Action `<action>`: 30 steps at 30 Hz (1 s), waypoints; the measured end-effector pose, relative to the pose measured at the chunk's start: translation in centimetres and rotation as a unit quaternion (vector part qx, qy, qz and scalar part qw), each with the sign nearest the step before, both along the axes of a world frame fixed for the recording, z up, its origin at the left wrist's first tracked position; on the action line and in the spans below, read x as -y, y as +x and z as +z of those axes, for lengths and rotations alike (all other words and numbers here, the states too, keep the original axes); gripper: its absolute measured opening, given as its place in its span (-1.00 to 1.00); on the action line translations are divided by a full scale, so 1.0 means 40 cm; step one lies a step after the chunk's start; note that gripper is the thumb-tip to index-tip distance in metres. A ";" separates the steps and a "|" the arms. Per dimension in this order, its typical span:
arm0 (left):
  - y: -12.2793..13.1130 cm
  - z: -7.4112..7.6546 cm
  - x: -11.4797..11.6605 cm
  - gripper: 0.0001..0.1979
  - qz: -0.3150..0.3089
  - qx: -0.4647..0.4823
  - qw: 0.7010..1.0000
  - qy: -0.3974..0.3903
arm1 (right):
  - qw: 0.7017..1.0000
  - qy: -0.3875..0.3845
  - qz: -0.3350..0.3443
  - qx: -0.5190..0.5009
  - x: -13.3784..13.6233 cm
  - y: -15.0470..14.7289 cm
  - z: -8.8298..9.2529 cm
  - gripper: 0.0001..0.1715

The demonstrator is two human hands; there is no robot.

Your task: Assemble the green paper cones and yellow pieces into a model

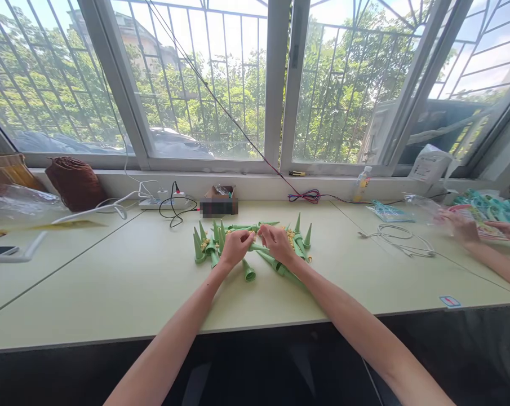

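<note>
My left hand (pixel 236 247) is closed, its fingertips pinched at a green piece in the middle of the table. My right hand (pixel 275 242) is closed too, close beside it, with its fingers bent down over the small yellow pieces and green parts; what it grips is too small to make out. Several green cones (pixel 198 248) stand upright at the left of my hands, and another green cone (pixel 307 236) stands at the right. A hollow green cone (pixel 249 274) lies below my hands with its open end toward me. More green parts (pixel 280 267) lie under my right wrist.
Behind the hands are a small cardboard box (pixel 224 193) and a power strip (pixel 150 203). A coiled white cable (pixel 400 239) lies at the right, with a bottle (pixel 362 184) by the window. Another person's hands (pixel 461 226) are at the far right. A phone (pixel 1 252) lies left.
</note>
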State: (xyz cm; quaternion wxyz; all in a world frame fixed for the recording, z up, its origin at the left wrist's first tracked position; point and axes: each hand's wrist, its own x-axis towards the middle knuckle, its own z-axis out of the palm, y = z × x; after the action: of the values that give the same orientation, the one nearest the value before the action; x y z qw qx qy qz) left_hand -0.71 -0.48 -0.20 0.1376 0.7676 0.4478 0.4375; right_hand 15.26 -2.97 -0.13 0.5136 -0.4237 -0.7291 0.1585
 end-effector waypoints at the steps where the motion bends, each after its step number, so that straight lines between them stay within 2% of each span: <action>1: -0.001 0.002 -0.001 -0.56 0.009 0.028 1.000 -0.008 | 1.000 -0.003 0.005 -0.010 0.003 0.000 0.003 -0.41; 6: -0.006 0.000 0.002 -0.57 0.003 0.139 0.987 -0.082 | 0.999 -0.003 0.045 0.006 0.010 0.000 0.007 -0.49; 9: -0.005 -0.001 0.009 -0.59 -0.018 0.162 0.980 -0.113 | 0.995 -0.011 0.093 0.018 0.010 -0.004 -0.001 -0.60; 11: -0.002 0.000 0.016 -0.59 -0.024 0.162 0.979 -0.118 | 0.995 -0.008 0.098 0.025 0.008 -0.008 -0.007 -0.62; 14: 0.004 0.005 0.023 -0.59 -0.026 0.146 0.982 -0.114 | 0.997 0.000 0.078 0.030 0.003 -0.010 -0.012 -0.67; 23: 0.011 -0.004 0.013 -0.62 -0.098 0.118 0.982 -0.111 | 1.000 -0.002 -0.013 -0.010 -0.007 -0.004 -0.011 -0.51; 30: 0.020 0.002 0.020 -0.59 -0.169 0.158 0.962 -0.146 | 0.997 -0.025 -0.049 -0.056 -0.017 0.008 -0.007 -0.47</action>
State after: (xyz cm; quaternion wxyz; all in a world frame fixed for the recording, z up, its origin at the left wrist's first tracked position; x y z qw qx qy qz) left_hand 0.10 -1.28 -0.11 0.3895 0.7247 0.3429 0.4534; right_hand 15.57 -2.29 -0.40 0.5502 -0.4622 -0.6732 0.1747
